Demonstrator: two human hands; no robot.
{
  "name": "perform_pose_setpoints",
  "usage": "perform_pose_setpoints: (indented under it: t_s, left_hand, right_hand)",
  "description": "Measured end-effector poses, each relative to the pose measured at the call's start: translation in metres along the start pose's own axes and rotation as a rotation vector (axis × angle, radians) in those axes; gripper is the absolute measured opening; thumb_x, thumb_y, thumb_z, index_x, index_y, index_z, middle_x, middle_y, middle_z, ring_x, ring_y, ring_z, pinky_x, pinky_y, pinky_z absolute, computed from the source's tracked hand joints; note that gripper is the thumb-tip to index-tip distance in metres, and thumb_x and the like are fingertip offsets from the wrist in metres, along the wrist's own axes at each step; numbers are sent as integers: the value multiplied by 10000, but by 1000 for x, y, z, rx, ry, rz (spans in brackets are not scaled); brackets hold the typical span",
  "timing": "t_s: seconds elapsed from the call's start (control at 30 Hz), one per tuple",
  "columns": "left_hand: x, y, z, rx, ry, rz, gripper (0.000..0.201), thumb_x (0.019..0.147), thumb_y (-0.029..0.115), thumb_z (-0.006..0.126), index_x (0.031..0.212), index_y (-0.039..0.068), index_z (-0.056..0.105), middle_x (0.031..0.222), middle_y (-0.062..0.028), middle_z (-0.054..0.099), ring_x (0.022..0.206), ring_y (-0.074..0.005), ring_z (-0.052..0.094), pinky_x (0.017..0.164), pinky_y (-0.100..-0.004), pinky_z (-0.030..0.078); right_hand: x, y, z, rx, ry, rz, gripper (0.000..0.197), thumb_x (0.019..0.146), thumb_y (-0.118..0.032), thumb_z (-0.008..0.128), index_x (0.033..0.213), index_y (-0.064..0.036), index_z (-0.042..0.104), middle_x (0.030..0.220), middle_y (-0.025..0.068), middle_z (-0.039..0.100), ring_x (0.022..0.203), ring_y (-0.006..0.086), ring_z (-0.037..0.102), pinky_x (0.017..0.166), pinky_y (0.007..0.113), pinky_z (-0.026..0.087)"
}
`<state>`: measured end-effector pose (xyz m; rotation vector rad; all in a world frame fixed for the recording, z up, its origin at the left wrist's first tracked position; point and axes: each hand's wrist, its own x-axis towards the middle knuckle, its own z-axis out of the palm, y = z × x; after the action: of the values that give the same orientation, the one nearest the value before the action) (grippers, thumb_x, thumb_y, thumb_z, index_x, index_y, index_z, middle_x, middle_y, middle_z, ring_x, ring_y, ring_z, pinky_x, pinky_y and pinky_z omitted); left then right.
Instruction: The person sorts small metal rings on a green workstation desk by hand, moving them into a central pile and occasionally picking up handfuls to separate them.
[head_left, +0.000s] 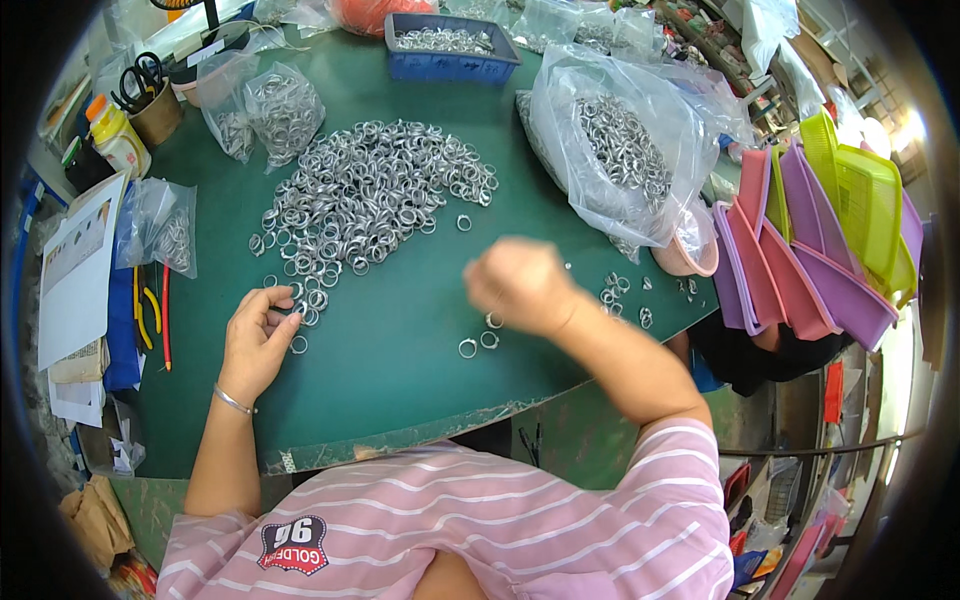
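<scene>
A large pile of silver metal rings [370,190] covers the middle of the green table. At the pile's near left edge my left hand [258,340] is closed, thumb and fingers pinched on a ring [299,307]; loose rings lie right beside the fingertips. My right hand [525,285] is over the table, right of the pile, and blurred by motion. Its fingers look curled in, but I cannot make out what they hold, if anything. Just below it lie several separate rings [468,348]. A single ring [463,222] sits between the pile and my right hand.
At the back stands a blue tray [450,66] of small metal parts. A big clear bag [620,140] of rings and a pink cup [688,255] are at the right, near stacked coloured baskets [790,240]. Ring bags [285,110], pliers [150,310] and papers [80,275] line the left.
</scene>
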<state>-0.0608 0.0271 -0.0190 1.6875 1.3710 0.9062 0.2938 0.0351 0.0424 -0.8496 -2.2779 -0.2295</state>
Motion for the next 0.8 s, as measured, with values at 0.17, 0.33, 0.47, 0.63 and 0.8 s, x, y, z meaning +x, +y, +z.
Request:
perform_pose_setpoints:
  t_s: [0.17, 0.33, 0.47, 0.63, 0.8]
  left_hand:
    - [0, -7, -7, 59, -60, 48, 333, 888, 1, 666, 1215, -16, 605, 1061, -57, 578, 858, -92, 575, 775, -229, 494]
    - [-5, 1, -5, -53, -57, -9, 328, 886, 6, 678, 1206, -19, 608, 1064, -53, 575, 841, -83, 576, 753, -208, 487]
    - [-7, 21, 7, 124, -44, 153, 253, 838, -15, 707, 1085, -16, 654, 996, -54, 597, 737, -81, 568, 667, -218, 483]
    - [0, 74, 66, 132, -342, 643, 307, 779, 16, 756, 1064, 18, 642, 993, -121, 592, 784, -253, 614, 688, -341, 531]
    - [13, 81, 139, 216, -498, 658, 295, 780, 65, 751, 1026, 17, 596, 980, -157, 557, 841, -355, 611, 727, -433, 523]
  right_hand:
    - [32, 135, -77, -557, 212, 425, 197, 864, -225, 716, 784, -55, 655, 780, 158, 651, 688, 356, 633, 637, 425, 518]
    - [19, 98, -73, -324, -1, 237, 121, 862, -126, 701, 945, -38, 700, 893, 152, 671, 815, 356, 655, 740, 404, 531]
    - [-13, -4, -36, 216, -704, 402, 399, 748, -132, 823, 1091, -24, 649, 994, 131, 631, 839, 286, 649, 707, 371, 547]
    - [-31, -30, -22, 338, -717, 599, 294, 759, -80, 786, 989, -28, 612, 1037, 164, 565, 934, 388, 625, 801, 448, 524]
    - [-32, -31, -25, 289, -751, 657, 331, 760, -87, 783, 1026, -54, 588, 1016, 169, 573, 932, 394, 613, 796, 456, 516]
